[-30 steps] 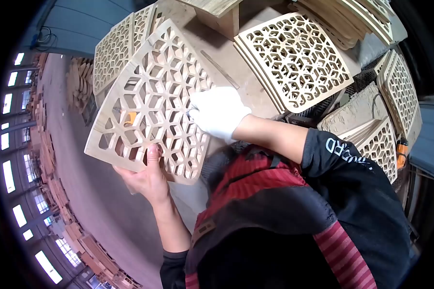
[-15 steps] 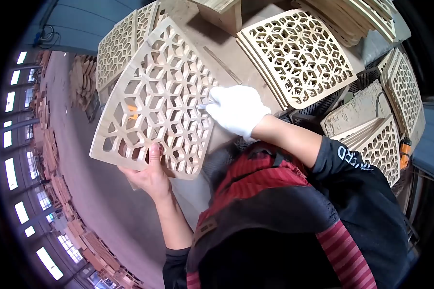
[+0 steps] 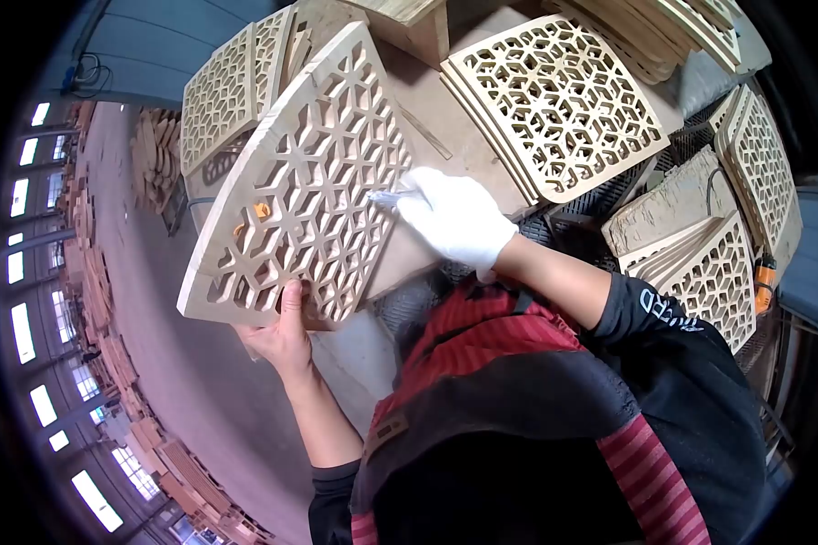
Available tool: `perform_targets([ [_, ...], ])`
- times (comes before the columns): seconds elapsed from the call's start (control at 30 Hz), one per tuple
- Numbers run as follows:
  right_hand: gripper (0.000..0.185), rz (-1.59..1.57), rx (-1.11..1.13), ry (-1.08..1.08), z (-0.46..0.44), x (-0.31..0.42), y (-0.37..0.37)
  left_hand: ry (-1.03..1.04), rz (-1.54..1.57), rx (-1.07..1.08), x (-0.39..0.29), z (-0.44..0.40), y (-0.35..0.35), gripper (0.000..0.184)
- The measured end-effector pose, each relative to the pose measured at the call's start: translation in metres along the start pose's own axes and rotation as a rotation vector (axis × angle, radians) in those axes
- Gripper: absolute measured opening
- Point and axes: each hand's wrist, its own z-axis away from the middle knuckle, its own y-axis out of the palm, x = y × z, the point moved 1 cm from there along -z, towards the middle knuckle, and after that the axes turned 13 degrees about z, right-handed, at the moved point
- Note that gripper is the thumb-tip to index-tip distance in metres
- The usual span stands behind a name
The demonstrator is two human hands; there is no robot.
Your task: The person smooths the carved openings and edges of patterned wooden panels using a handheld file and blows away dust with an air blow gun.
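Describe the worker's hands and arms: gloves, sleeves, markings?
Right hand: plain white glove, covering to the wrist. Left hand: no glove. Both forearms bare below dark sleeves. Right sleeve has white lettering, too distorted to read surely; left sleeve shows no marking. No cables on either arm.

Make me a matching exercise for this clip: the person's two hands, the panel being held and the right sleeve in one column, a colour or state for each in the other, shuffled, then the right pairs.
Column one
1. Left hand
2. Right hand
3. Held panel
4. Right sleeve

Column two
A. Dark fabric
B. Bare, thumb at a lattice edge
C. Pale wood, cut through with openings
D. Gloved in white, holding a slim tool

Pairs: 1-B, 2-D, 3-C, 4-A
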Motion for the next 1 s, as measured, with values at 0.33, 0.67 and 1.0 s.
perform_targets([
  [0.33, 0.025, -0.01, -0.03, -0.1, 0.001, -0.016, 0.011, -0.068, -0.047, 0.019, 0.016, -0.012, -0.031, 0.047],
  [0.67, 0.026, -0.005, 0.065, -0.078, -0.002, -0.012, 0.003, -0.199, 0.126, -0.044, 0.02, -0.018, -0.036, 0.054],
  [1.0, 0.048, -0.025, -0.044, -0.289, -0.01, 0.023, -0.015, -0.172, 0.086, -0.017, 0.024, -0.023, -0.038, 0.052],
])
